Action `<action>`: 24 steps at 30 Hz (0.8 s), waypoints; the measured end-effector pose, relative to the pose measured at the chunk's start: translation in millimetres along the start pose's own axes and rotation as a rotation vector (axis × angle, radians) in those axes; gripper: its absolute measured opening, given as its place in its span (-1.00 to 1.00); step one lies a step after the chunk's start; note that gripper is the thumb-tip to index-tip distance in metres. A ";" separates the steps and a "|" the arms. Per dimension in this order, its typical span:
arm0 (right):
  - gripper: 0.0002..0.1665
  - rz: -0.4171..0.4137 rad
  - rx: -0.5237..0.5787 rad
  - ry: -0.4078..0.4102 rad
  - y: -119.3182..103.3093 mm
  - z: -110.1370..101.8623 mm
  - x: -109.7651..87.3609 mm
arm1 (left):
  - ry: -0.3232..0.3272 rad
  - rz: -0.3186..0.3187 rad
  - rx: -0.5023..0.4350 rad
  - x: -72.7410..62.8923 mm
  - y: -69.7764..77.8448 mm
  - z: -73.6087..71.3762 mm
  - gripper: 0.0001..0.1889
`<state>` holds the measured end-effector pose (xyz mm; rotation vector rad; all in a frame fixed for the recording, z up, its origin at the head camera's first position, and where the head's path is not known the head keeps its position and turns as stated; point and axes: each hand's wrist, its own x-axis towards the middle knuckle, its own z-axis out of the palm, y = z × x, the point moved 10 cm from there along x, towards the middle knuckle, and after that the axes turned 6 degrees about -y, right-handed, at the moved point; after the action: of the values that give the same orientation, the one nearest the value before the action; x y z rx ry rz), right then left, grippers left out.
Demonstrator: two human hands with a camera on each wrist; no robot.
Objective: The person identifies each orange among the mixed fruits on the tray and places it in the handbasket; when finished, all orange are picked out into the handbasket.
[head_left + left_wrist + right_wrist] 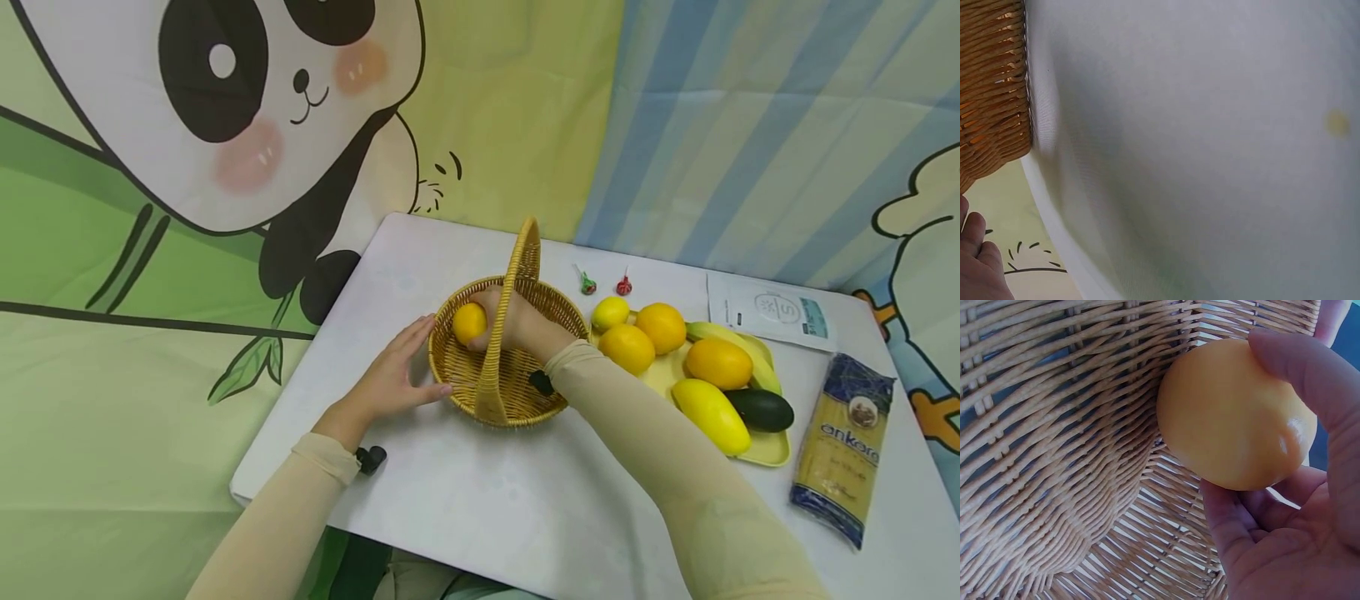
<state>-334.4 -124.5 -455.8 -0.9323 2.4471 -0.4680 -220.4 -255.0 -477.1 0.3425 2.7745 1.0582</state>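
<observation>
A wicker basket [506,408] with a tall arched handle stands on the white table. Inside it, my right hand [504,321] reaches under the handle and grips an orange [470,322] near the left wall. In the right wrist view the thumb lies over the smooth orange [1235,419], with fingers curled beneath it, close against the woven wall [1085,437]. My left hand [393,375] is at the basket's left side, fingers extended along the rim and thumb toward its front. The left wrist view shows only part of that hand [982,262] below the basket's side [991,87].
Right of the basket, a yellow tray [776,450] bears a lemon [611,313], several orange fruits [661,327], a banana [763,367], a yellow mango-like fruit [711,415] and a dark oval one [761,410]. Two lollipops [623,285], a white pouch [772,311] and a pasta pack [846,450] lie around it.
</observation>
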 end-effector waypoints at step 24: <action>0.21 0.006 -0.089 -0.025 6.4 2.1 -7.7 | -0.003 -0.009 0.006 2.8 -5.4 1.3 0.26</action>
<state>-331.6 -115.0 -458.1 -0.9607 2.4646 -0.3461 -223.7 -257.4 -481.8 0.3321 2.7746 1.0468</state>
